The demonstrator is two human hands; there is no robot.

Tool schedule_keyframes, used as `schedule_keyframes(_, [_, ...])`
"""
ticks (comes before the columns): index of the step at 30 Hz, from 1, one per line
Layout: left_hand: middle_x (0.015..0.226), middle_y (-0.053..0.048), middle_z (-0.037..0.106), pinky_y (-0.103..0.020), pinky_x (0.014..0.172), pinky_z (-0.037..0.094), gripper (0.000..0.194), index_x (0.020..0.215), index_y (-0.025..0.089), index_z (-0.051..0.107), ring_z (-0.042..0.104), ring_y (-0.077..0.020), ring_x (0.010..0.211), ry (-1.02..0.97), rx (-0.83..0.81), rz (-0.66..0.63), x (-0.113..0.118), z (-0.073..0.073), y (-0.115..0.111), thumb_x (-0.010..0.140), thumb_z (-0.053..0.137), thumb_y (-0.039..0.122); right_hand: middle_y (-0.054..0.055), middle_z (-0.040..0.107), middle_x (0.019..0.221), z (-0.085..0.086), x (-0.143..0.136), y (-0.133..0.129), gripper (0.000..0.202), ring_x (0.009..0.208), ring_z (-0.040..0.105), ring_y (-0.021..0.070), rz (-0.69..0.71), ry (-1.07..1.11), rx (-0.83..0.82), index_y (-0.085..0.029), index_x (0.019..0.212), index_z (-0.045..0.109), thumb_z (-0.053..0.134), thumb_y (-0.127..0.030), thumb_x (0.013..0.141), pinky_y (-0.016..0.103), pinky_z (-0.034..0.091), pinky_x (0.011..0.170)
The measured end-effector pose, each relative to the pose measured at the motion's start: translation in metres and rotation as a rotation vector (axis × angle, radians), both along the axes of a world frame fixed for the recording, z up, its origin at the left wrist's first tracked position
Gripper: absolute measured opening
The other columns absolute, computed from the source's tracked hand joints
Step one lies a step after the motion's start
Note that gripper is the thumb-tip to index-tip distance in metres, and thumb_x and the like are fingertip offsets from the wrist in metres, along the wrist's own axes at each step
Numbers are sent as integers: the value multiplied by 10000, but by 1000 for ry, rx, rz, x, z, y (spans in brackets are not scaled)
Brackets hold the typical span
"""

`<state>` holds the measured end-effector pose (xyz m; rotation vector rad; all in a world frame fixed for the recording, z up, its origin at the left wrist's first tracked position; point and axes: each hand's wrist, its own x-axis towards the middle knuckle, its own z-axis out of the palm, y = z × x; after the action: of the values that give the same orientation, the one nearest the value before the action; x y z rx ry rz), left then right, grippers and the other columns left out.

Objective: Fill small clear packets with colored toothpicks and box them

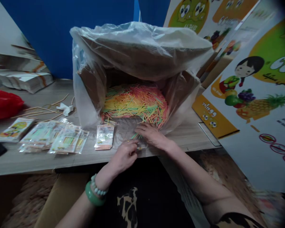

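Observation:
A cardboard box lined with a clear plastic bag lies with its opening toward me. Inside is a heap of thin pink, yellow and green sticks. At its front edge, my right hand reaches over a few green sticks, fingers together; what it grips is hidden. Just left of it my left hand is closed, fingertips near the same sticks, its hold too small to make out. A small stack of printed packets sits left of my hands. More clear packets with coloured sticks lie farther left.
A flat printed pack, a red bag, brown ties, a crumpled white scrap and stacked flat packaging occupy the left of the table. Large printed cartons stand at the right.

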<state>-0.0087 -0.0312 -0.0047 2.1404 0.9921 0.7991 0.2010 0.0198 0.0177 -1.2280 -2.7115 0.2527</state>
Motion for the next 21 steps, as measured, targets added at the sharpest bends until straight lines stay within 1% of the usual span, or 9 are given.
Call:
schedule_keyframes(3, [805, -58, 689, -358, 818, 463, 216, 547, 189, 431, 625, -204, 825, 33, -8, -43, 9, -13, 6, 660, 498, 18, 76, 656, 1159, 4, -11, 6, 288, 1167, 508, 243, 82, -131, -4, -222, 1153, 667, 515, -118, 931, 416, 381, 1028])
schedule_keyframes(4, [796, -55, 694, -349, 805, 466, 222, 539, 190, 434, 632, -207, 836, 12, -39, -40, 9, -16, 8, 665, 511, 24, 80, 658, 1118, 4, -13, 10, 245, 1123, 524, 241, 92, -156, -12, -207, 1102, 682, 519, -130, 936, 406, 393, 1006])
schedule_keyframes(6, [877, -57, 734, -344, 823, 472, 219, 541, 187, 464, 655, -216, 927, -40, -106, -43, 6, -19, 10, 684, 543, 41, 79, 653, 1081, 5, -12, 18, 206, 1066, 533, 232, 95, -172, -38, -195, 1026, 696, 516, -141, 941, 372, 413, 955])
schedule_keyframes(8, [955, -53, 759, -367, 887, 461, 211, 557, 186, 504, 665, -227, 1017, -59, -134, -60, 3, -20, 10, 700, 572, 47, 80, 647, 1084, 4, -6, 29, 224, 1047, 531, 228, 35, -160, -38, -197, 1007, 695, 489, -134, 947, 357, 413, 929])
schedule_keyframes(11, [902, -42, 774, -400, 947, 432, 225, 565, 193, 531, 679, -237, 1056, -55, -130, -73, 2, -20, 9, 720, 598, 44, 103, 637, 1130, 2, 4, 43, 278, 1094, 521, 250, -155, -125, 32, -187, 1059, 689, 435, -134, 960, 388, 394, 956])
schedule_keyframes(13, [872, -39, 777, -408, 957, 421, 223, 579, 197, 548, 681, -238, 1077, -57, -125, -78, 2, -21, 8, 728, 598, 40, 106, 625, 1203, 2, 13, 47, 304, 1146, 508, 253, -233, -60, 73, -187, 1151, 665, 418, -162, 976, 394, 387, 982])
schedule_keyframes(16, [879, -33, 782, -418, 965, 409, 214, 596, 196, 557, 680, -234, 1082, -69, -98, -92, 0, -23, 8, 724, 591, 27, 99, 634, 1231, 6, 28, 43, 340, 1160, 513, 239, -274, 16, 95, -192, 1247, 626, 412, -167, 983, 380, 384, 1000])
schedule_keyframes(19, [1039, -47, 773, -426, 941, 422, 195, 615, 188, 566, 669, -240, 1052, -37, -47, -74, 0, -20, 6, 709, 580, 18, 110, 670, 1117, 14, 46, 30, 296, 1090, 546, 229, -294, -54, 64, -155, 1149, 667, 435, -129, 967, 350, 402, 959])
schedule_keyframes(21, [1153, -57, 743, -455, 928, 424, 173, 676, 189, 606, 641, -265, 1057, 41, 27, -56, 5, -15, 2, 728, 564, 29, 111, 675, 1078, 19, 56, 21, 266, 1055, 562, 218, -316, -128, 42, -137, 1093, 674, 445, -110, 961, 323, 411, 928])
